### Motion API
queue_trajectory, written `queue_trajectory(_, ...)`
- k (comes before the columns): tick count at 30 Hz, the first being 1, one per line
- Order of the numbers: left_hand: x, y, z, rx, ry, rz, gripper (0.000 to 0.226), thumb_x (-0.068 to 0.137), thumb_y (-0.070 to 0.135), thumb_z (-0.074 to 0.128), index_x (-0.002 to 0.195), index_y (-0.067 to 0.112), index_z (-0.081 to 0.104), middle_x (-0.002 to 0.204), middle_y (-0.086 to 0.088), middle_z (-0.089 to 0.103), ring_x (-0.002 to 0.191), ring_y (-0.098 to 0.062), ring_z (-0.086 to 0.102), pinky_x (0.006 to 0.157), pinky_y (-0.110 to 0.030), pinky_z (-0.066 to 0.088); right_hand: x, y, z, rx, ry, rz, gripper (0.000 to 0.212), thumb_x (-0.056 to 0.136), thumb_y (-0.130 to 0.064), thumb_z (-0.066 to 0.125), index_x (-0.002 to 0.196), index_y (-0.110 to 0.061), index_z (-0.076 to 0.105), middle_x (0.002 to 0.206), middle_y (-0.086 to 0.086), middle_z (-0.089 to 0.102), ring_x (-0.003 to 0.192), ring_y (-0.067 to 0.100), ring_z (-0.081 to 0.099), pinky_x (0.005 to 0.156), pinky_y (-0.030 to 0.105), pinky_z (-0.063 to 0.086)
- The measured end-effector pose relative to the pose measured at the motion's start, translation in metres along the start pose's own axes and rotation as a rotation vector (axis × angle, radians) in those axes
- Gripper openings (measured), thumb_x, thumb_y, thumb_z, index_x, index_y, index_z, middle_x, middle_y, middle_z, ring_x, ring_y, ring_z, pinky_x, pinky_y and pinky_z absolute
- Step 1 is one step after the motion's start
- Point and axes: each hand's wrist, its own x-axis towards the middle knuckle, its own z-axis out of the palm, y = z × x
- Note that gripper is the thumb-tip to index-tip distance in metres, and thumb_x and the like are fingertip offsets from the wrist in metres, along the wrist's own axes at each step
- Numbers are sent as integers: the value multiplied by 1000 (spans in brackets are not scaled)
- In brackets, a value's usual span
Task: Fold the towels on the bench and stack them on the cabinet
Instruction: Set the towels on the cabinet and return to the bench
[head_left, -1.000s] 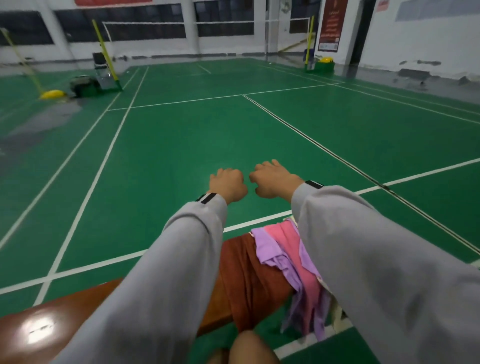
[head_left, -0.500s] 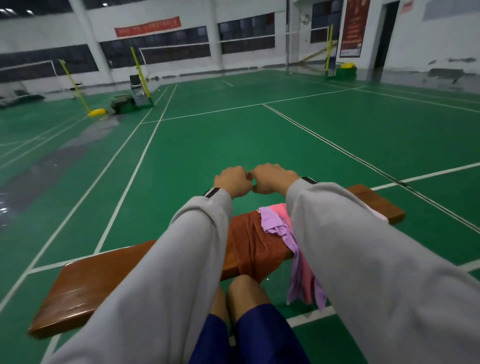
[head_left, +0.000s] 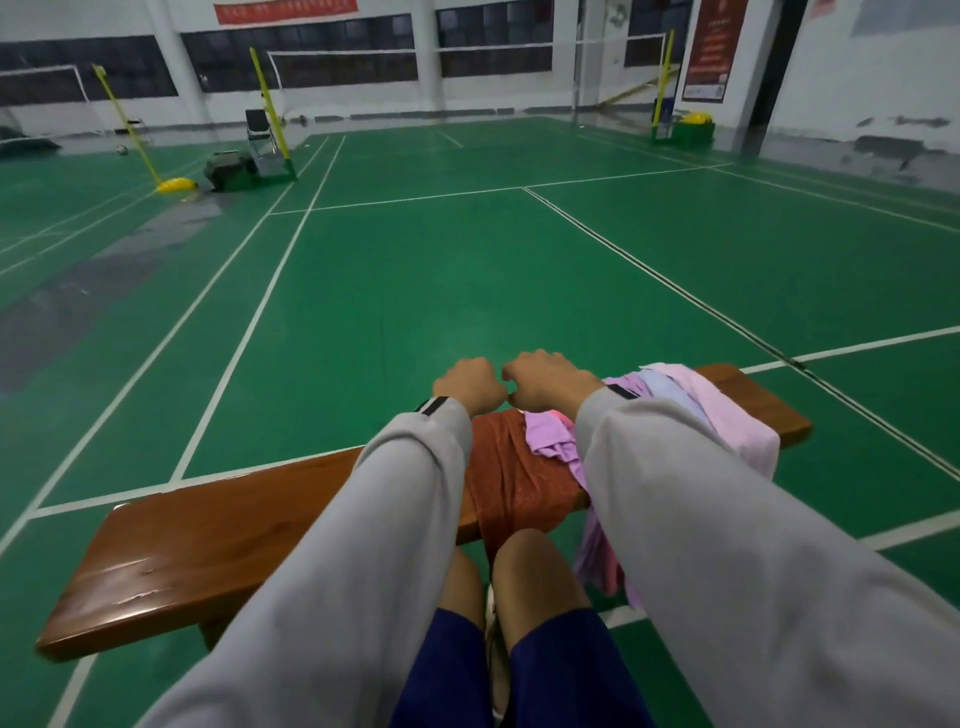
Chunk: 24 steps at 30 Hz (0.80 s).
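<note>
Centre frame: left hand and right hand, both empty fists, side by side above towels on tabletop.

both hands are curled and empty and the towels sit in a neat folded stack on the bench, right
Not folded: the head view shows the towels lying crumpled and draped over the bench, some hanging off its near edge. The left hand and right hand are indeed curled and empty.
</note>
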Motion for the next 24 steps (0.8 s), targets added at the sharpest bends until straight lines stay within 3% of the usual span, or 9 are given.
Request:
queue_trajectory(5, 20, -26, 57, -74, -137, -57, 44, 101, 37, 51, 122, 1, 66, 133, -23, 63, 119, -39, 62, 90, -38, 50, 16, -5, 63, 71, -132, 20, 34, 93, -23, 53, 124, -17, 65, 130, 14, 64, 120, 35, 61, 94, 41, 48)
queue_trajectory(9, 39, -45, 103, -109, -238, -74, 40, 103, 31, 48, 128, 5, 65, 137, -21, 62, 123, -38, 61, 95, -38, 49, 38, -9, 108, 184, -200, 36, 37, 95, -16, 51, 129, -11, 64, 136, 15, 62, 123, 33, 62, 98, 39, 49)
queue_trajectory(14, 67, -60, 143, -154, -330, -177, 40, 100, 24, 49, 130, 1, 63, 134, -24, 63, 120, -41, 62, 93, -41, 51, 70, -12, 145, 207, -288, 19, 41, 91, -16, 52, 130, -21, 63, 136, 12, 63, 123, 33, 62, 104, 47, 51)
queue_trajectory(20, 83, -71, 167, -283, -285, -382, 67, 97, 33, 59, 148, -4, 36, 140, -25, 56, 126, -42, 59, 97, -41, 50, 91, -10, 189, 283, -335, 69, 42, 93, -29, 58, 134, -18, 56, 136, 21, 56, 126, 40, 55, 106, 46, 46)
queue_trajectory(22, 93, -78, 178, -301, -280, -416, 64, 95, 37, 60, 142, -4, 44, 136, -22, 60, 119, -40, 63, 93, -41, 53, 95, -12, 201, 301, -322, 105, 44, 94, -33, 56, 134, -16, 52, 138, 24, 53, 127, 42, 51, 107, 48, 43)
queue_trajectory(24, 102, -81, 188, -407, -309, -461, 47, 94, 33, 57, 122, -5, 60, 120, -22, 68, 96, -36, 70, 75, -39, 60, 97, -15, 211, 339, -288, 154, 46, 95, -27, 56, 137, -13, 47, 138, 27, 47, 126, 47, 49, 107, 52, 42)
